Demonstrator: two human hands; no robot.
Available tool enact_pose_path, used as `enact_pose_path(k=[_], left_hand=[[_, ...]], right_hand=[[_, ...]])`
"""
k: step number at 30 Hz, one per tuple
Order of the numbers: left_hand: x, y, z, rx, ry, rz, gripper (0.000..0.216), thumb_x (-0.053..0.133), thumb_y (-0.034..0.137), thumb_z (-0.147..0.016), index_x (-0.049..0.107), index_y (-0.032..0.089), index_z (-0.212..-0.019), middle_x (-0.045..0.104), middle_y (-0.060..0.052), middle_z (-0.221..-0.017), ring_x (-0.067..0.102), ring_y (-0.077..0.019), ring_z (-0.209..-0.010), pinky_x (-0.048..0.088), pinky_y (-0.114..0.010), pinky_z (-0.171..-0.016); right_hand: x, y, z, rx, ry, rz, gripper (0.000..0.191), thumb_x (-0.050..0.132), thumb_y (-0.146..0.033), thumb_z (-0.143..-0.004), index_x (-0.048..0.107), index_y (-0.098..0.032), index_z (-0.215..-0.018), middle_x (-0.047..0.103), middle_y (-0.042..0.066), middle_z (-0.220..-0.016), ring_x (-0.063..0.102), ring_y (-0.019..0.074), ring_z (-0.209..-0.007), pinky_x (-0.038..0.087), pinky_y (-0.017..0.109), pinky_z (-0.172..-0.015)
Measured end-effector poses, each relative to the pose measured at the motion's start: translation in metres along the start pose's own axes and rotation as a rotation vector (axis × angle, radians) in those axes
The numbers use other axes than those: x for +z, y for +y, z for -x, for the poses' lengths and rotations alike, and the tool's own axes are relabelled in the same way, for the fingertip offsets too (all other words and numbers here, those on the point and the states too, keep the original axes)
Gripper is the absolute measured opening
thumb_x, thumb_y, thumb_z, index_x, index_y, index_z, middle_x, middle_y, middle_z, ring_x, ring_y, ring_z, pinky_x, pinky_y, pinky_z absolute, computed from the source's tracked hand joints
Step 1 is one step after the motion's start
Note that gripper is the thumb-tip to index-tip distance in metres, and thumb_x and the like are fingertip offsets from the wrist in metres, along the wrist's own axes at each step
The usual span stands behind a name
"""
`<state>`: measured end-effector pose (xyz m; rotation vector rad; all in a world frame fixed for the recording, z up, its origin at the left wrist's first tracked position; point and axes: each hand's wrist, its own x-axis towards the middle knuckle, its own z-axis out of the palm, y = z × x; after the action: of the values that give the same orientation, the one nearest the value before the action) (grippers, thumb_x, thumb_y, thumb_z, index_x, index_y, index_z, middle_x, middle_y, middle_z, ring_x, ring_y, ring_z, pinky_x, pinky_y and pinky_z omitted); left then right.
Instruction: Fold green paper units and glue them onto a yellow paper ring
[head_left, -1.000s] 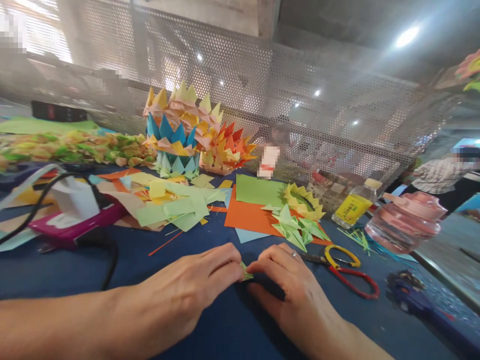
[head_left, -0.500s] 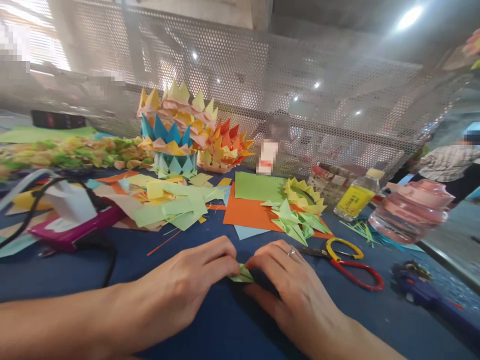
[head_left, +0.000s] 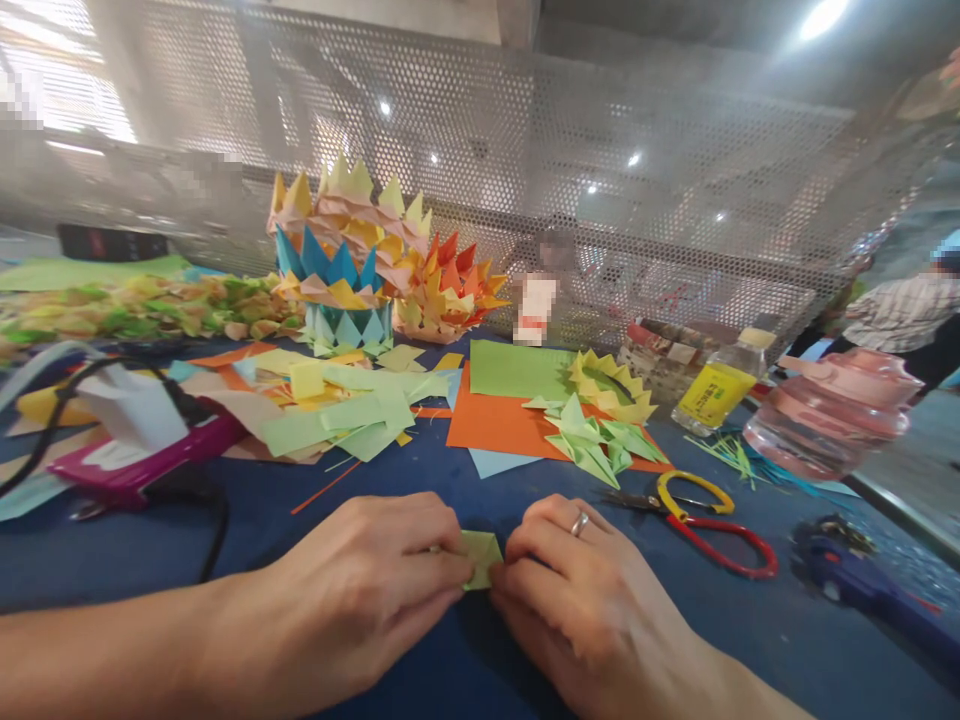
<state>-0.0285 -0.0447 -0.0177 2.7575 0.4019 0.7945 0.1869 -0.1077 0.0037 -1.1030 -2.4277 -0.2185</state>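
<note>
Both of my hands meet low in the middle of the blue table (head_left: 420,480). Between their fingertips is a small folded light-green paper piece (head_left: 480,555). My left hand (head_left: 367,590) pinches its left side with curled fingers. My right hand (head_left: 577,590), with a ring on one finger, pinches its right side. The lower part of the paper is hidden behind my fingers.
Scissors with yellow and red handles (head_left: 701,525) lie just right of my hands. Folded green pieces (head_left: 596,445) rest on an orange sheet (head_left: 499,425). Loose paper scraps (head_left: 337,405), colourful spiky paper crowns (head_left: 367,260), a glue bottle (head_left: 716,390), a pink jar (head_left: 832,415) and a black cable (head_left: 214,520) surround them.
My hands have drawn slightly toward me and turned the green paper up, so more of its flat face shows between the fingertips.
</note>
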Motion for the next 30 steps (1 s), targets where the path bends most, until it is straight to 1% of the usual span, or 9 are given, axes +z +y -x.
enact_pose_path(k=[3, 6, 10, 14, 16, 18, 21, 25, 30], left_hand=[[0.002, 0.002, 0.001, 0.008, 0.026, 0.005, 0.023, 0.043, 0.011, -0.098, 0.063, 0.017, -0.087, 0.060, -0.004, -0.086, 0.057, -0.0146, -0.076, 0.044, -0.024, -0.064], [0.001, 0.006, -0.002, -0.016, 0.045, 0.055, 0.024, 0.043, 0.009, -0.098, 0.060, 0.017, -0.083, 0.059, -0.003, -0.088, 0.057, -0.0131, -0.078, 0.044, -0.023, -0.067], [0.000, 0.007, -0.005, -0.096, 0.059, 0.165, 0.023, 0.043, 0.009, -0.096, 0.062, 0.019, -0.086, 0.059, -0.001, -0.087, 0.057, -0.0104, -0.075, 0.043, -0.020, -0.067], [0.003, 0.003, -0.005, -0.221, 0.034, 0.282, 0.014, 0.053, 0.011, -0.091, 0.057, 0.019, -0.081, 0.058, 0.002, -0.083, 0.055, -0.0092, -0.073, 0.042, -0.019, -0.066], [0.004, 0.001, -0.005, -0.282, 0.012, 0.310, 0.013, 0.056, 0.011, -0.089, 0.055, 0.019, -0.079, 0.056, 0.004, -0.080, 0.052, -0.0088, -0.070, 0.041, -0.019, -0.064], [0.005, 0.000, -0.007, -0.319, -0.005, 0.318, 0.014, 0.056, 0.012, -0.090, 0.054, 0.020, -0.078, 0.054, 0.005, -0.078, 0.050, -0.0086, -0.067, 0.039, -0.019, -0.062], [0.004, 0.001, -0.009, -0.335, -0.018, 0.315, 0.017, 0.053, 0.012, -0.092, 0.053, 0.020, -0.077, 0.052, 0.005, -0.076, 0.047, -0.0086, -0.065, 0.037, -0.019, -0.060], [0.003, 0.003, -0.011, -0.331, 0.000, 0.276, 0.020, 0.048, 0.011, -0.093, 0.050, 0.019, -0.074, 0.048, 0.004, -0.074, 0.045, -0.0091, -0.064, 0.036, -0.021, -0.060], [0.006, 0.004, -0.013, -0.371, -0.020, 0.216, 0.016, 0.047, 0.011, -0.089, 0.049, 0.018, -0.076, 0.047, 0.003, -0.079, 0.047, -0.0088, -0.064, 0.036, -0.022, -0.059]], right_hand=[[0.003, 0.002, 0.000, 0.048, 0.010, -0.058, 0.023, 0.053, -0.015, -0.093, 0.062, -0.017, -0.073, 0.064, 0.004, -0.073, 0.054, 0.0166, -0.072, 0.045, 0.032, -0.069], [0.005, 0.003, -0.001, 0.141, 0.014, -0.138, 0.018, 0.058, -0.017, -0.091, 0.063, -0.018, -0.074, 0.064, 0.003, -0.074, 0.055, 0.0169, -0.075, 0.045, 0.030, -0.070], [0.005, 0.002, 0.001, 0.230, -0.002, -0.201, 0.016, 0.064, -0.017, -0.088, 0.063, -0.020, -0.072, 0.062, 0.001, -0.072, 0.056, 0.0164, -0.076, 0.044, 0.028, -0.070], [0.007, 0.003, 0.004, 0.305, -0.063, -0.230, 0.013, 0.065, -0.020, -0.088, 0.063, -0.022, -0.075, 0.062, 0.000, -0.076, 0.055, 0.0165, -0.077, 0.042, 0.032, -0.077], [0.008, 0.004, 0.004, 0.354, -0.092, -0.249, 0.014, 0.065, -0.022, -0.088, 0.061, -0.022, -0.075, 0.062, -0.001, -0.077, 0.055, 0.0168, -0.078, 0.041, 0.034, -0.078], [0.007, 0.004, 0.004, 0.395, -0.111, -0.254, 0.015, 0.065, -0.022, -0.089, 0.059, -0.022, -0.075, 0.061, -0.001, -0.077, 0.054, 0.0174, -0.079, 0.040, 0.034, -0.076], [0.006, 0.001, 0.002, 0.429, -0.125, -0.236, 0.017, 0.062, -0.020, -0.089, 0.057, -0.021, -0.073, 0.061, 0.000, -0.076, 0.053, 0.0182, -0.079, 0.038, 0.034, -0.072], [0.007, -0.002, 0.000, 0.451, -0.156, -0.211, 0.015, 0.059, -0.018, -0.088, 0.057, -0.021, -0.073, 0.062, 0.000, -0.078, 0.054, 0.0195, -0.081, 0.038, 0.037, -0.077], [0.009, -0.003, -0.001, 0.471, -0.164, -0.183, 0.013, 0.059, -0.018, -0.086, 0.057, -0.021, -0.074, 0.063, 0.000, -0.079, 0.054, 0.0201, -0.082, 0.038, 0.040, -0.081]])
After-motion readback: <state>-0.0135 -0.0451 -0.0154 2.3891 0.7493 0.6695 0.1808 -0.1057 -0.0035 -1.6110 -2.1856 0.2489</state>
